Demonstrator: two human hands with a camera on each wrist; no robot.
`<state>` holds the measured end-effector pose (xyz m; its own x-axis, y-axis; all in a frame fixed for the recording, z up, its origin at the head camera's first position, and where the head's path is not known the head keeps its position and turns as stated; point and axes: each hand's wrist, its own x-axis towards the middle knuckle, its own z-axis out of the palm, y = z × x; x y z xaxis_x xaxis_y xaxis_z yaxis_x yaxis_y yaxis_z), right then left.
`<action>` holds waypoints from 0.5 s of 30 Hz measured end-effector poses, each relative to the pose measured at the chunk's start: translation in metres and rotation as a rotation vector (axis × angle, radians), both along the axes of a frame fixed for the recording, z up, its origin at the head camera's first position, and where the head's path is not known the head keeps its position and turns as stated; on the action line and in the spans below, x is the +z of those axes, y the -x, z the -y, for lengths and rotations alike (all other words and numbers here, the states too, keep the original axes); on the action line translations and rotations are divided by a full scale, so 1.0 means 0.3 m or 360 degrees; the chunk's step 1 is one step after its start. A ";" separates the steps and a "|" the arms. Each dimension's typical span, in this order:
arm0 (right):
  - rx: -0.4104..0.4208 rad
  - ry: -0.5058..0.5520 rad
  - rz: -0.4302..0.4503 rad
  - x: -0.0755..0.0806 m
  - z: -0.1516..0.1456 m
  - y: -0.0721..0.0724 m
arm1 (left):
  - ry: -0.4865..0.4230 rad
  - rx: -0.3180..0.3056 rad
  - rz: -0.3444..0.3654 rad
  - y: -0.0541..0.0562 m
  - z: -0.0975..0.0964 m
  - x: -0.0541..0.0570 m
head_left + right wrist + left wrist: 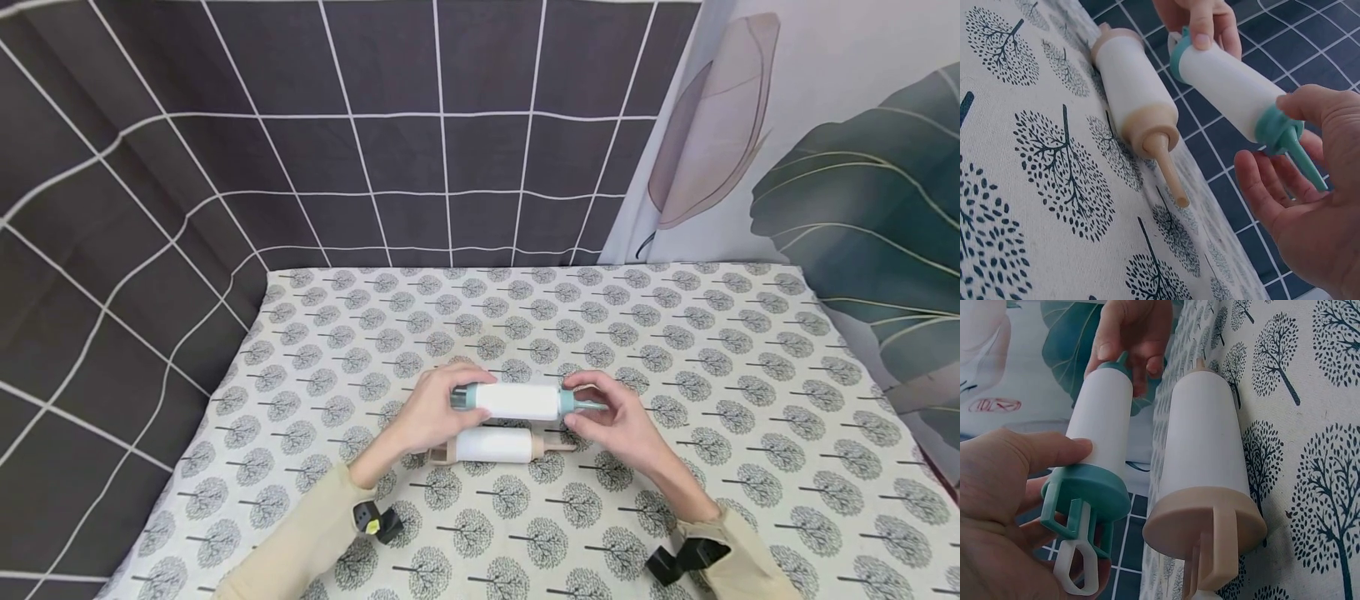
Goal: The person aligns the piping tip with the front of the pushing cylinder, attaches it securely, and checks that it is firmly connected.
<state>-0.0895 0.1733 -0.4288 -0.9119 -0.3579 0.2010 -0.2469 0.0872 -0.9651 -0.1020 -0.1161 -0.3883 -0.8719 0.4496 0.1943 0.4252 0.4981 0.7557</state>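
Observation:
A white syringe-like tube with teal ends (523, 402) is held level above the cloth between both hands. My left hand (442, 408) grips its plunger end; the thumb lies on the white barrel, and a teal handle with a pale ring (1079, 565) shows beside the palm. At the nozzle end, my right hand (611, 417) has thumb and fingers around the teal collar (1270, 128), with the thin nozzle (1307, 161) pointing toward the palm. A matching tube with beige ends (495, 446) lies on the cloth, nearer the body and untouched.
A tree-print cloth (300, 475) covers the table. Behind and to the left hangs a dark curtain (390, 150) with white grid lines. A leaf-print curtain (847, 192) hangs at the right. Small black devices (375, 521) sit on both wrists.

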 end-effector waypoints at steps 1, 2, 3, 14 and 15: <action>0.0005 0.0006 -0.0015 -0.001 0.000 0.000 | -0.0002 0.0001 0.0001 0.000 0.000 0.001; 0.0014 0.0010 -0.0026 -0.001 0.001 0.000 | -0.0003 -0.0001 0.0002 -0.001 0.000 0.001; 0.0016 0.0007 -0.0043 -0.001 0.002 0.000 | -0.0004 -0.0001 0.0003 -0.001 -0.001 0.002; -0.0013 -0.0029 -0.0061 -0.001 0.010 -0.003 | 0.0014 0.0010 0.0013 -0.007 -0.005 0.003; -0.0024 -0.0035 -0.0043 0.000 0.010 -0.003 | 0.0017 0.0012 0.0009 -0.007 -0.005 0.004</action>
<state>-0.0886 0.1704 -0.4288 -0.9116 -0.3486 0.2178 -0.2713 0.1122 -0.9559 -0.0998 -0.1147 -0.3872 -0.8763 0.4452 0.1842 0.4171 0.5096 0.7526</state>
